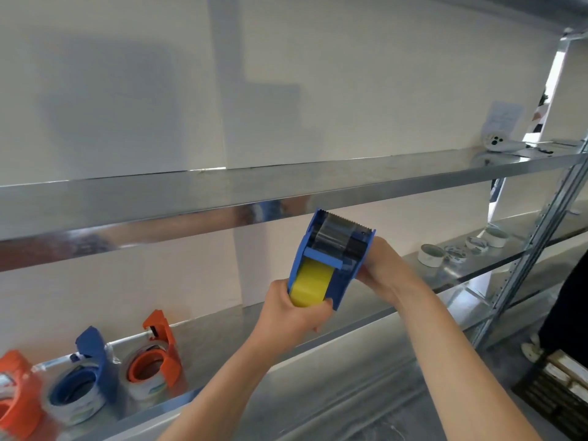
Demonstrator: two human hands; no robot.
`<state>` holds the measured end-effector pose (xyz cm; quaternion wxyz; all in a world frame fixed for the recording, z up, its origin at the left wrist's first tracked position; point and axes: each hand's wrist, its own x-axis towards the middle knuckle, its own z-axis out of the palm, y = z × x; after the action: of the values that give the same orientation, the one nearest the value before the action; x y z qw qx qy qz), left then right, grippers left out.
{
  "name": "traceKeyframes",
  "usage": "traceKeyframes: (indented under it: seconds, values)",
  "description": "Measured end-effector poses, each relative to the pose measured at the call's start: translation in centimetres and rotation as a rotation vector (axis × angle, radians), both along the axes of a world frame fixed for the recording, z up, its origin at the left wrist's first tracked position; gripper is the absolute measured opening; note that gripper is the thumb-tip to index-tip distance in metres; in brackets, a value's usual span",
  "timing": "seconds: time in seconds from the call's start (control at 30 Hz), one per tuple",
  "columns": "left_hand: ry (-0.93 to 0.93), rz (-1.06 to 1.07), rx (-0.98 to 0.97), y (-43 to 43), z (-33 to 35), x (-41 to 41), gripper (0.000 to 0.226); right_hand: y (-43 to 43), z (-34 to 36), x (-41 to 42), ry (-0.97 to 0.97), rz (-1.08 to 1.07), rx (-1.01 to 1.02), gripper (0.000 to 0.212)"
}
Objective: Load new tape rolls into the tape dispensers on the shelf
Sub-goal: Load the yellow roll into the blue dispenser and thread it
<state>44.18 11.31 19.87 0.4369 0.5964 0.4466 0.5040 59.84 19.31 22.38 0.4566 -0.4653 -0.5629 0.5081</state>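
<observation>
While the blue dispenser (331, 259) is lifted clear of the shelf (222, 332), both hands close on it. The left hand (292, 316) curls round its near end, with fingers reaching the yellow roll (313, 283). The right hand (380, 262) clasps the right side wall; its fingertips are hidden behind the body. Holding it in the air, toothed cutter (346, 218) pointing away, probably gives room to seat the roll and lead its end forward under the crossbar. Whether the tape is already threaded I cannot tell. The roll sits inside the frame, so this dispenser looks nearly loaded. On the shelf at near left stand three more dispensers, each with a roll fitted: an orange one (17, 396), a blue one (86, 370) and a second orange one (156, 354), lined along the wall, likely out of the way. Far right lie four whitish rings (431, 255), within reach; whether fresh rolls or spent cores is unclear. One white object (499, 143) rests on the upper shelf.
</observation>
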Motion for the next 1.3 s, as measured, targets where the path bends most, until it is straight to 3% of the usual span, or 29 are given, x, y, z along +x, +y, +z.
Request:
traceKeyframes:
  seconds: [0.1,0.2,0.27,0.33,0.4,0.43,0.53,0.63,0.73,0.9,1.03,1.13,1.3]
  values:
    - [-0.035,0.042,-0.005,0.2,0.1,-0.5,0.033,0.0,-0.5,-0.8,0.245,0.109,-0.110,0.026]
    - [-0.050,0.041,-0.031,0.1,0.3,-0.9,0.038,-0.3,-1.0,-1.9,0.339,0.189,-0.157,0.025]
    - [-0.109,0.064,-0.075,0.2,0.3,-1.5,0.054,-0.8,-1.1,-2.5,0.335,0.209,-0.168,0.028]
    - [-0.191,0.057,-0.077,0.5,0.4,-2.4,0.041,-1.5,-1.0,-3.5,0.332,0.208,-0.148,0.031]
    - [-0.268,0.008,-0.070,0.8,0.4,-3.5,0.020,-1.8,-1.0,-4.3,0.360,0.196,-0.108,0.054]
    - [-0.319,-0.026,-0.068,0.9,0.5,-4.2,0.023,-1.9,-1.0,-4.7,0.367,0.200,-0.082,0.062]
    - [-0.549,-0.124,-0.052,1.1,0.8,-6.3,0.021,-2.7,-1.2,-5.9,0.360,0.293,0.033,0.033]
    - [-0.732,-0.201,-0.088,0.8,0.5,-8.5,0.028,-4.1,-1.7,-7.2,0.368,0.426,0.079,0.046]
    - [-0.786,-0.246,-0.139,-0.1,-0.3,-10.1,0.038,-4.8,-2.0,-8.3,0.343,0.515,0.071,0.062]
    - [-0.733,-0.155,-0.176,-0.9,-0.4,-11.9,0.034,-4.9,-2.7,-10.1,0.343,0.520,0.024,0.067]
    - [-0.483,0.107,-0.257,-1.2,-0.4,-13.6,0.022,-5.0,-3.4,-11.3,0.355,0.489,0.048,0.065]
    - [-0.368,0.209,-0.242,-2.0,-1.4,-14.7,0.024,-5.0,-4.5,-11.7,0.307,0.491,0.069,0.062]
    - [-0.414,0.214,-0.341,-3.4,-4.0,-15.9,0.050,-5.2,-7.0,-12.5,0.325,0.541,-0.005,0.051]
